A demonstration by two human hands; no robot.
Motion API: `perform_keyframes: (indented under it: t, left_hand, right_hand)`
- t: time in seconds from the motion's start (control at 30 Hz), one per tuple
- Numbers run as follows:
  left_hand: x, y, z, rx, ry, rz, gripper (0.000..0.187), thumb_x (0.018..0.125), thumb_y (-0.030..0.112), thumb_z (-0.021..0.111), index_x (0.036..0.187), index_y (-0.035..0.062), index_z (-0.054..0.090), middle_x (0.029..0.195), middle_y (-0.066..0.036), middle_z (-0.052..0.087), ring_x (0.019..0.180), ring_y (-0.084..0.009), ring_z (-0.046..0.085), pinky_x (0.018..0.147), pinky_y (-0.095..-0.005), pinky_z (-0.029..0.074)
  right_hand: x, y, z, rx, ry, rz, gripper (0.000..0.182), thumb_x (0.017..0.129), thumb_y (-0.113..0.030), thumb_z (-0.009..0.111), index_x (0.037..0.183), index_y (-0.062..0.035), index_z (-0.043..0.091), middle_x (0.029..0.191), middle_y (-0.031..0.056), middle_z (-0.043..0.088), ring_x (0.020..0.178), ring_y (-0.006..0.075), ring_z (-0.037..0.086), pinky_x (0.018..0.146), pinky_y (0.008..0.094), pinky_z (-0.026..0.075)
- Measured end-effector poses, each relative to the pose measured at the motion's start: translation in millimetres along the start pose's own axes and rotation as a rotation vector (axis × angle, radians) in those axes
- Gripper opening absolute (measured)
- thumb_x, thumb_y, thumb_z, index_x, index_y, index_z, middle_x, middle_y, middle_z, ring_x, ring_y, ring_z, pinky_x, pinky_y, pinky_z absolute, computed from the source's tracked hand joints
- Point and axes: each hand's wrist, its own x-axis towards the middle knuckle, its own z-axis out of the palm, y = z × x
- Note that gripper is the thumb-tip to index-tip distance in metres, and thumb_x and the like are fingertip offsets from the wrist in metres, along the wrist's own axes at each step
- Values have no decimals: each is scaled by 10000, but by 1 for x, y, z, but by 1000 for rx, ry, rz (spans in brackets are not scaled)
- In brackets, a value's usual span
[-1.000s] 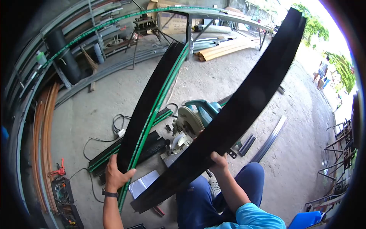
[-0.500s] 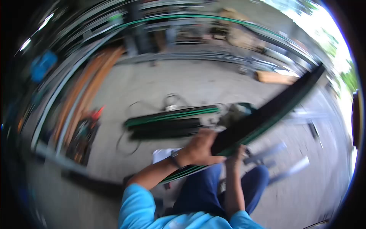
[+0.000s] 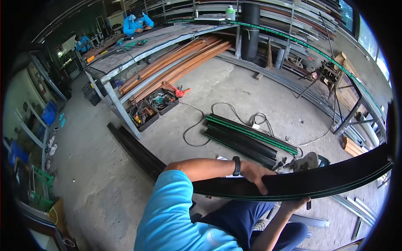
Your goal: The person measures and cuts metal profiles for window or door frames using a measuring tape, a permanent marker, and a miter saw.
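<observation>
A long black profile (image 3: 326, 180) with green lines along its lower edge lies across my lap and runs out to the right edge of the view. My left hand (image 3: 256, 173) grips it from above, thumb over its face. Under the lower edge, my right hand (image 3: 295, 205) holds the same profile; its fingers are partly hidden. A small dark piece shows beside those fingers, too little of it to name. Another black length (image 3: 138, 148) extends left behind my left arm; whether it is the same profile is hidden. A grey power tool (image 3: 307, 162) is partly covered behind the profile.
Shorter black and green profiles (image 3: 251, 134) lie on the floor ahead, near a black cable (image 3: 188, 140). A metal workbench (image 3: 125, 67) stands left, with tool boxes (image 3: 144, 115) by its leg. A co-worker (image 3: 137, 23) is behind it. Metal strips (image 3: 312, 221) lie at right.
My view has swung left, bringing the workbench and co-workers into sight. The profile has turned from a steep slant to nearly level, with both hands still on it.
</observation>
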Motion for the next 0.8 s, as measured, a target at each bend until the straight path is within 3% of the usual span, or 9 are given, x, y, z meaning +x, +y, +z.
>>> perform_keyframes:
  t: [0.13,0.23,0.27,0.33,0.43,0.47,0.57,0.67,0.8]
  left_hand:
    - [-8,9,12,-73,104,65,990,766,261,943,1552,7,398,1426,-128,595,1341,-213,524,1154,-374,397]
    - [-12,38,8,-83,224,251,978,758,289,941,1535,3,422,1430,-149,593,1343,-240,532,1148,-378,405]
    - [-19,53,8,59,354,250,972,757,325,935,1522,-3,435,1431,-164,592,1341,-255,539,1149,-381,406]
    - [-32,74,2,207,579,292,950,761,398,912,1492,-12,466,1435,-203,587,1319,-305,568,1129,-395,427]
    - [-41,94,-10,288,778,180,764,807,277,876,1437,32,520,1299,-155,653,1196,-242,623,1047,-373,484]
    - [-30,80,-26,151,751,341,784,811,315,878,1425,4,503,1274,-140,681,1152,-222,652,1014,-362,505]
    - [-28,71,-53,212,887,460,597,886,215,835,1373,13,556,1260,-101,687,1157,-213,649,1028,-371,498]
    - [-29,63,-83,410,936,594,601,877,245,858,1342,0,566,1253,-106,671,1113,-227,646,1020,-360,488]
    - [-29,22,-129,514,1075,658,620,874,271,866,1317,-2,528,1208,-108,628,1109,-234,600,999,-375,483]
  right_hand:
    - [30,-20,45,-59,-139,0,1057,860,-721,697,1587,-41,339,1564,140,453,1393,280,493,1145,452,449]
    - [65,-14,20,-12,53,-7,873,926,-561,713,1540,-17,413,1487,168,531,1331,288,556,1111,433,466]
    - [79,-24,34,-813,-16,-223,746,951,-435,703,1506,-6,450,1454,167,557,1300,296,582,1091,432,484]
    - [87,-34,73,-1059,-61,-294,648,951,-350,714,1451,-16,475,1415,161,573,1242,265,595,1038,402,495]
    - [73,-28,138,-1010,-104,-123,510,950,-223,732,1369,-32,512,1357,153,596,1154,220,614,958,357,512]
    - [75,-18,145,-951,-113,-111,469,949,-180,738,1342,-37,524,1337,150,604,1124,205,620,931,342,518]
    - [78,4,102,-563,-287,-189,582,944,-264,796,1304,-38,398,1532,259,492,1381,343,546,1100,471,473]
    - [65,-28,86,-659,-194,-150,369,1014,-159,690,1235,-29,425,1461,284,555,1281,318,626,1058,406,511]
    - [61,-44,55,-740,-126,-133,313,1068,-251,614,1196,-17,450,1406,275,607,1200,282,671,999,376,551]
